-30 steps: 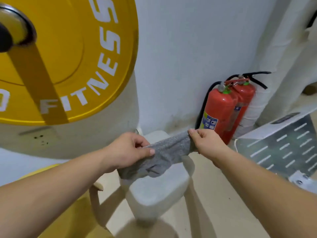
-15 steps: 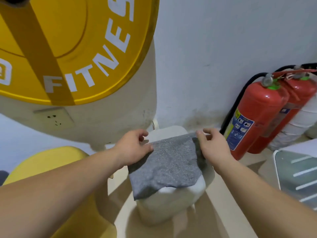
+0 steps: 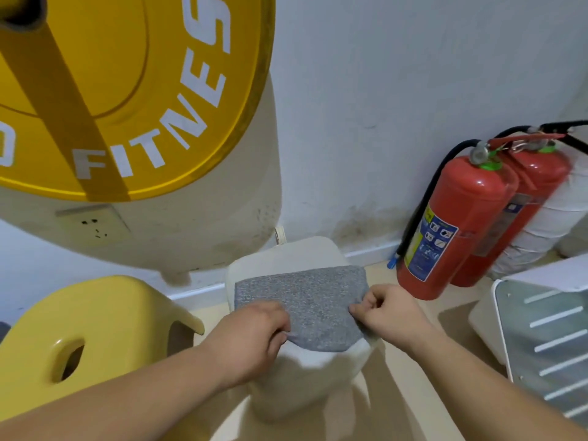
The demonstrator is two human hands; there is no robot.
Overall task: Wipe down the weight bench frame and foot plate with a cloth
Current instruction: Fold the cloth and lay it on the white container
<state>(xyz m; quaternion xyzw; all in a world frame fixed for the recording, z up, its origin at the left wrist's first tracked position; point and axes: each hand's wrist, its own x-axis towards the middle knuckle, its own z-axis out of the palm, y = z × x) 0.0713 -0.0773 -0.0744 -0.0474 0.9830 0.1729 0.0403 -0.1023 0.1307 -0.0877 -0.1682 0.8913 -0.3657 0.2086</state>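
A grey cloth lies folded flat on top of a white block-shaped frame part in the middle of the view. My left hand pinches the cloth's near left edge. My right hand pinches its near right corner with curled fingers. Both forearms reach in from the bottom. A ribbed metal foot plate in a white frame stands at the right edge.
A big yellow weight plate hangs close overhead at upper left, on a cream housing with a wall socket. A yellow plastic stool stands at lower left. Two red fire extinguishers lean by the white wall at right.
The cloth, stretched between both hands a second ago, was spread on the white block and is now folded over. Both hands have drawn back to its near edge. The view tilted down and closer.
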